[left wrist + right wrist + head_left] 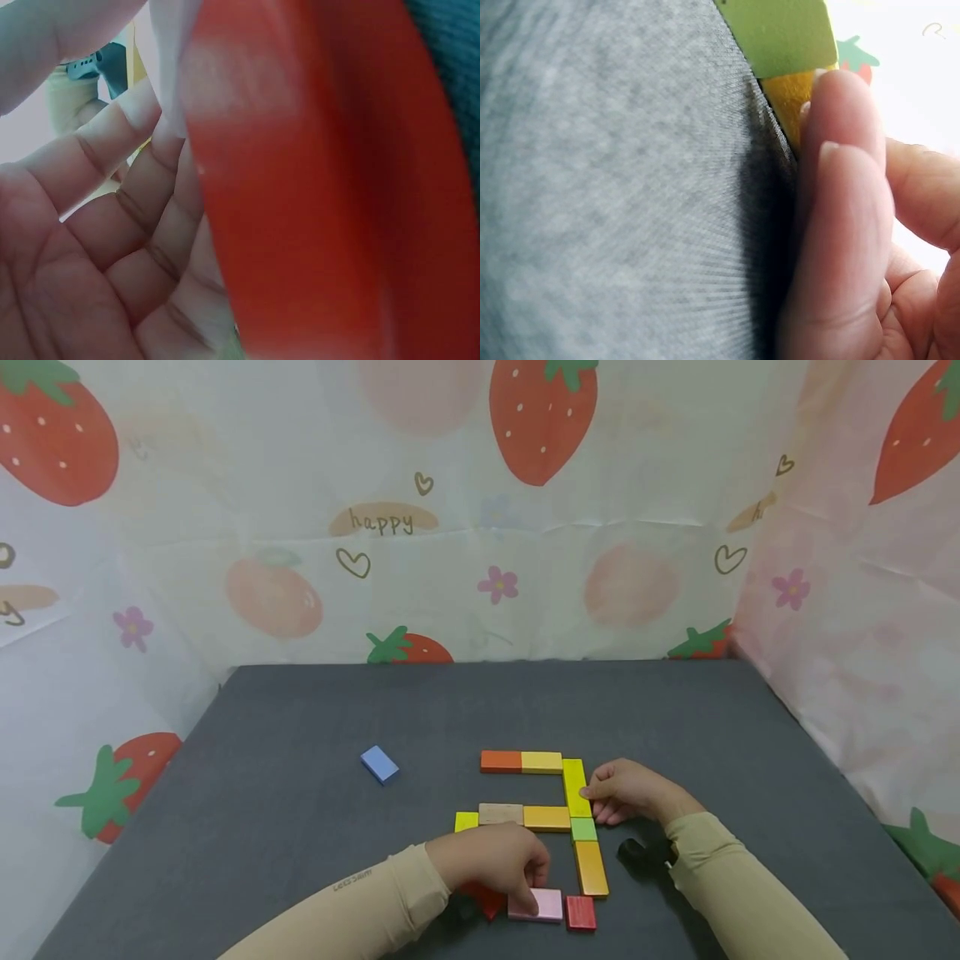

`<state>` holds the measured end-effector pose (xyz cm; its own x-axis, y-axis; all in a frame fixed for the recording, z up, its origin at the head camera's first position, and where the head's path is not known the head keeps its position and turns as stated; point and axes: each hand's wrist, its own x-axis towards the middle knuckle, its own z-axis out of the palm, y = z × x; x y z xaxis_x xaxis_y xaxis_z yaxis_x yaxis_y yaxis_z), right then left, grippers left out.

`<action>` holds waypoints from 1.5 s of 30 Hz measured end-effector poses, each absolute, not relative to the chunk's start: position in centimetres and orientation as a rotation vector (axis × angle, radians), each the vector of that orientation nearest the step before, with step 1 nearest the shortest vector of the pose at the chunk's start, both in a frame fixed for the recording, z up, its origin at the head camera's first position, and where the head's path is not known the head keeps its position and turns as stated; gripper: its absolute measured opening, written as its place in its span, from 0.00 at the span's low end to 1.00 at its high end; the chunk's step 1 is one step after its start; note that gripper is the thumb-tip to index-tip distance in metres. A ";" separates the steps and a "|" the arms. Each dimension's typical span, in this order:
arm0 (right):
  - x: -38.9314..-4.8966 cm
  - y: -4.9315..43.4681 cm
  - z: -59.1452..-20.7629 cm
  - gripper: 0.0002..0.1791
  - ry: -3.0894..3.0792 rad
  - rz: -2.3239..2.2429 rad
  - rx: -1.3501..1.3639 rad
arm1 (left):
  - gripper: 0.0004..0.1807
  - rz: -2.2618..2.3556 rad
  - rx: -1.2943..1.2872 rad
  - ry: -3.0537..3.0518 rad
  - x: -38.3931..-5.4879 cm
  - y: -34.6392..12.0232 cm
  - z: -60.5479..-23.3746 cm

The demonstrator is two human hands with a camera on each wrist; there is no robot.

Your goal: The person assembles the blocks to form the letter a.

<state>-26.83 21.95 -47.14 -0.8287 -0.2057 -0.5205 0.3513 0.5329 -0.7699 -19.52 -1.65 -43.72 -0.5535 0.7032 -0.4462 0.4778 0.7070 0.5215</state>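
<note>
My left hand pinches a pink block low on the dark cloth, its thumb on the near side; the pink block also shows between thumb and fingers in the left wrist view. A red block, partly hidden under this hand, looms large in the left wrist view. My right hand touches the right edge of a long yellow block with its fingertips. Below that, a green block and an orange-yellow block continue the column. A small red block lies right of the pink one.
An orange-red block and a pale yellow block form the top row. A wood-coloured block, an orange-yellow block and a lime block make the middle row. A blue block lies apart at left.
</note>
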 end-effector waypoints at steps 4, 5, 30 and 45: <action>-26.8 22.0 -47.2 0.10 2.209 -1.286 0.107 | 0.10 0.419 0.921 2.278 -19.4 -1.7 -43.8; -26.8 22.0 -47.2 0.10 2.210 -1.287 0.107 | 0.11 0.411 0.925 2.280 -19.4 -1.7 -43.9; -26.8 22.2 -47.2 0.11 2.200 -1.297 0.083 | 0.10 0.391 1.088 2.349 -18.7 0.6 -44.1; -26.7 22.0 -47.2 0.11 2.217 -1.299 0.093 | 0.13 0.327 1.038 2.408 -17.6 1.8 -44.2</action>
